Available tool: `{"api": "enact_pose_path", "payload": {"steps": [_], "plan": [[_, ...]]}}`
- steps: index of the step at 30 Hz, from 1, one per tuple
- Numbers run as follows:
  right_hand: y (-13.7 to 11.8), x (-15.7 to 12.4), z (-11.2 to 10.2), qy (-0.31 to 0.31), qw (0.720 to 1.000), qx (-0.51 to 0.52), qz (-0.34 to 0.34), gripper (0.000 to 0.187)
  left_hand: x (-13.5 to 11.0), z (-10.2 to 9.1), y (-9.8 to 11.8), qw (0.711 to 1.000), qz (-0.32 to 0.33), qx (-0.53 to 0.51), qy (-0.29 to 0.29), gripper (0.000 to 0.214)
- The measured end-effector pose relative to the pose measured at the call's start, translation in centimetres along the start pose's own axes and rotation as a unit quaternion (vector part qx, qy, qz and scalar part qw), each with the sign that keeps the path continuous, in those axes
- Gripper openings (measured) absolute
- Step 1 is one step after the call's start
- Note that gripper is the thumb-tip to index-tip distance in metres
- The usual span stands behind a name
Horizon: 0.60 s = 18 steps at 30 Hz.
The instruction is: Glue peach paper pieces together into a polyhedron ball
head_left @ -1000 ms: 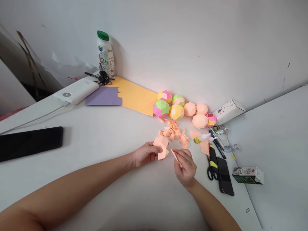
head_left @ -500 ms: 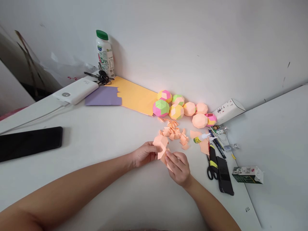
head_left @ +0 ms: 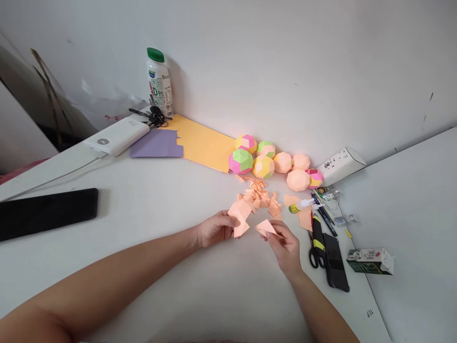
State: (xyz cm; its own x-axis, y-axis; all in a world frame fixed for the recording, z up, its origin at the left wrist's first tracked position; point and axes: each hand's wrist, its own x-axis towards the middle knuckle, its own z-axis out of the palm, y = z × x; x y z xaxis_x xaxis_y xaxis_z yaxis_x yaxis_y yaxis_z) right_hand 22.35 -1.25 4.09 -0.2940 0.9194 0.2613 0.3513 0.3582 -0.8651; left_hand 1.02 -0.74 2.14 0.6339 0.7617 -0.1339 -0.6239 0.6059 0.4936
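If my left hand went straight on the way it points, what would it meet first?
Probably the folded peach paper in the right hand, just past the paper shape the left hand holds; depth unclear.

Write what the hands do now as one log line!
left hand: holds peach paper assembly | right hand: holds folded peach unit | state: apart

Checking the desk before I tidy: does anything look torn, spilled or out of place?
The purple sheet has a jagged, notched right edge beside the orange sheet. Folded peach pieces lie scattered in front of the paper balls. Nothing looks spilled.
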Motion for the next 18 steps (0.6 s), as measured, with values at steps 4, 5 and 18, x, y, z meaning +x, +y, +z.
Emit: {"api": "enact_pose_path", "payload": {"steps": [4,5,18], "plan": [[1.5,0.6,-0.5,-0.159,0.958,0.065,0.229,0.019,-0.1,-0.1,0.1,0.999,0.000,0.021,-0.027,0.010],[1.8,0.7,-0.5,-0.179,0.951,0.059,0.246,0.021,-0.1,-0.3,0.1,0.999,0.000,0.028,-0.035,0.013],[1.3,1.4,-3.0,-0.187,0.948,-0.205,0.159,0.031,0.3,-1.0,-0.6,1.000,-0.015,-0.007,-0.006,0.013]]}}
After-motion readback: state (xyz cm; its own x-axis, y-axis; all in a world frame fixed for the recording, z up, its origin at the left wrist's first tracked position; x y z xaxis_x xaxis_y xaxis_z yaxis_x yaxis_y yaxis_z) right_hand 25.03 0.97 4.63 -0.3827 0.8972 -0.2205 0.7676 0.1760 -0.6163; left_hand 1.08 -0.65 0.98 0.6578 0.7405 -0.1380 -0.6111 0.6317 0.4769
